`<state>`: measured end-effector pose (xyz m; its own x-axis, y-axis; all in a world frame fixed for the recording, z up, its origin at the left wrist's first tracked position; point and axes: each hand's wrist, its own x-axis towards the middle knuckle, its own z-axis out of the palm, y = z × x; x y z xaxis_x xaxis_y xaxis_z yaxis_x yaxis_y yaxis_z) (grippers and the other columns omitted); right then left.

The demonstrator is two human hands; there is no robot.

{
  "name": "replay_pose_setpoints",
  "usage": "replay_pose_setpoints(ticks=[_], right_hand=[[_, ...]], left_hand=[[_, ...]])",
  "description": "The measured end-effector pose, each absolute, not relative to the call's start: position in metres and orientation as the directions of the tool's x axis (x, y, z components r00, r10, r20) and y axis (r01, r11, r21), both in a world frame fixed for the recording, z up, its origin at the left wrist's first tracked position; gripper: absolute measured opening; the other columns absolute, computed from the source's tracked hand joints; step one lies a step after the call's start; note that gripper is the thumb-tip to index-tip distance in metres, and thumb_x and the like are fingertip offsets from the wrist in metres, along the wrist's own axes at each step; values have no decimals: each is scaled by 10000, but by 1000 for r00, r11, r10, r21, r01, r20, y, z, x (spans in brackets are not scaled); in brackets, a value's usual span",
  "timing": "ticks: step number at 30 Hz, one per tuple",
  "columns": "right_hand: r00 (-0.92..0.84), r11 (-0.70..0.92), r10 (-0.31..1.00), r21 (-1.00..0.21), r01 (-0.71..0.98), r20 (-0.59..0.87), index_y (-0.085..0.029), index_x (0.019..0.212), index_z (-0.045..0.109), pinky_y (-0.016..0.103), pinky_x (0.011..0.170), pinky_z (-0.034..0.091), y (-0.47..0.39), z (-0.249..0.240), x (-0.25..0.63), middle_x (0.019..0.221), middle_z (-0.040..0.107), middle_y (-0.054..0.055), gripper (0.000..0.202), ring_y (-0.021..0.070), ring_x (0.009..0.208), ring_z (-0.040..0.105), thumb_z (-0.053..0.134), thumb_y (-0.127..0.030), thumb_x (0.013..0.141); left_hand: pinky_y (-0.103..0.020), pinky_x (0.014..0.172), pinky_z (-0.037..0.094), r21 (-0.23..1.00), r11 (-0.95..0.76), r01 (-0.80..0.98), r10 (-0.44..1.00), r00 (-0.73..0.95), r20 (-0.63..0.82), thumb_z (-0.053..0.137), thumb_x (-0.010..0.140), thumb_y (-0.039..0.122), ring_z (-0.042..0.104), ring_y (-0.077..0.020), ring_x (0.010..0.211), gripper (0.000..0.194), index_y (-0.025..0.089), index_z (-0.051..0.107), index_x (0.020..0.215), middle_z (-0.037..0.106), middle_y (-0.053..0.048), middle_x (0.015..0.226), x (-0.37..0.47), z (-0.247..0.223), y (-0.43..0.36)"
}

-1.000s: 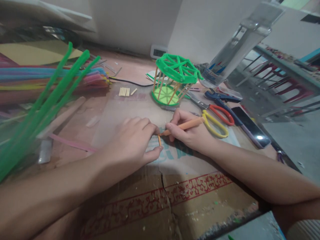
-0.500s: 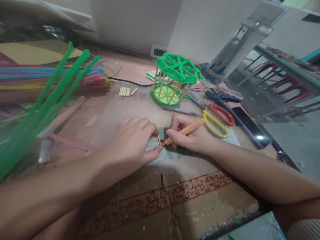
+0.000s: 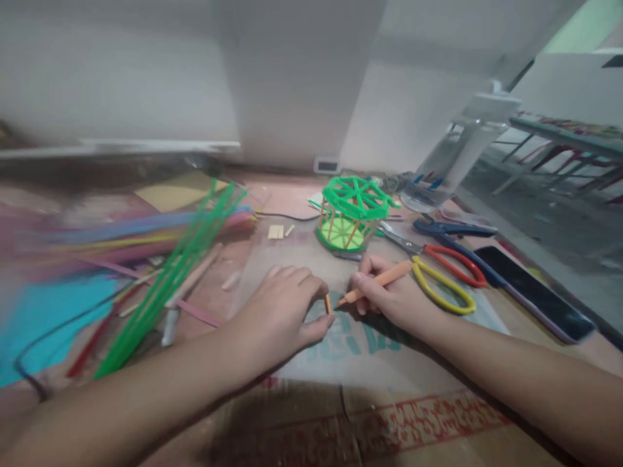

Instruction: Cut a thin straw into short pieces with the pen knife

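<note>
Between left-hand fingers [image 3: 323,322] (slightly parted): slim orange stick [image 3: 328,304]; right-hand fingers [image 3: 357,285] pinch smooth marker [image 3: 379,282].

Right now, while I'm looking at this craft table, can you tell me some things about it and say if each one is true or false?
1. The right hand holds an orange marker. True.
2. The small stick in the left hand is green. False: it is orange.
3. The scissors have one red handle and one yellow handle. True.
4. The phone lies to the left of the scissors. False: it lies to their right.
5. The marker's tip touches the small stick. False: there is a little gap between them.
6. The model has a green top held up by thin sticks. True.
</note>
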<state>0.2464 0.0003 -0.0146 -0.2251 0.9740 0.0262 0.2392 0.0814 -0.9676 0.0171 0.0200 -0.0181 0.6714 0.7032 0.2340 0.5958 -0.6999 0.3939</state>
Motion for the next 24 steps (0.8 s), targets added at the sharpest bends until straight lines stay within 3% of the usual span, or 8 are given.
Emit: replay_pose_setpoints(ticks=[2,4,6,10,16,21,24], right_hand=[[-181,71,983,-976,207,33,-254,766,442,184,395,284,4,-18,246,491,607,-63,325,80,383,482,633,-415,973],[-207,66,978,-976,208,22,-255,762,442,189,398,276,6,-20,245,492,606,-58,329,81,383,473,629,-432,966],[-236,65,972,-968,241,6,-252,760,452,194,410,280,6,-20,244,506,619,-46,315,84,396,482,632,-425,952],[-246,67,969,-957,284,-5,-253,752,463,211,434,289,6,-17,242,519,623,-38,287,95,412,489,621,-414,929],[-264,78,965,-953,294,-2,-250,742,482,237,495,375,6,-19,242,523,629,-28,279,131,466,562,630,-412,914],[-279,61,960,-964,257,-14,-252,760,485,256,529,430,6,-21,242,524,633,-32,285,152,487,591,648,-418,924],[-280,59,960,-965,254,-15,-252,751,487,255,515,426,6,-19,241,518,628,-34,293,154,478,588,664,-424,907]], left_hand=[[-405,894,479,333,-642,691,767,587,259,733,916,345,665,-276,998,246,216,732,1125,758,-64,1065,5,-1,39],[-381,851,490,312,-561,766,826,497,266,732,916,388,664,-263,957,290,210,732,1145,742,-59,1010,-7,13,65],[-356,779,489,271,-528,805,846,467,259,681,945,332,655,-246,894,269,172,721,1157,717,-64,953,-14,21,93],[-365,796,539,215,-544,811,839,518,166,742,928,338,679,-246,899,274,175,747,1149,720,-54,922,-5,9,134],[-484,954,622,175,-605,777,792,609,40,675,1029,399,695,-254,1128,371,185,650,1331,673,-114,1349,12,-6,149],[-405,945,593,111,-626,772,776,630,-1,662,1018,362,718,-284,1102,419,189,684,1399,729,-136,1213,3,6,151],[-454,991,585,49,-646,762,760,648,-47,686,1005,344,698,-296,1154,402,198,682,1380,713,-134,1245,1,8,157]])
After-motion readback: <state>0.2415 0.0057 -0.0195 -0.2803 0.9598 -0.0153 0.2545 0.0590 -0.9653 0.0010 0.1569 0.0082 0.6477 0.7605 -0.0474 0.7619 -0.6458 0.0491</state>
